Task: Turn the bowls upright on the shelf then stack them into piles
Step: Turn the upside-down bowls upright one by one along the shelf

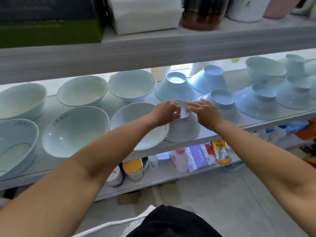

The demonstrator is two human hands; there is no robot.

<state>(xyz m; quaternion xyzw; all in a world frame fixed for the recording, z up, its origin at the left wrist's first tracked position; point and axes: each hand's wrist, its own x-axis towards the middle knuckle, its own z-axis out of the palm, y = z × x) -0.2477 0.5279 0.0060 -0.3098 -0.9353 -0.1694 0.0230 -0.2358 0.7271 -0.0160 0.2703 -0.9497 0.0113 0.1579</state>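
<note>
- Both hands come together on the foot ring of an upside-down bowl [185, 130], which sits at the front edge of the middle shelf [253, 121].
- The left hand [166, 113] pinches the ring from 9 o'clock with curled fingers and thumb.
- The right hand [204, 112] lays fairly straight fingers on the ring from 3 o'clock.
- Just beside this bowl at 9 o'clock stands an upright bowl [130, 115], with five more upright ones farther that way.
- From 12 to 3 o'clock sit other inverted bowls [174, 89], some of them stacked.

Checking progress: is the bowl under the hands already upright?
No, the bowl under the left hand and right hand sits rim down, foot ring facing up.
</note>
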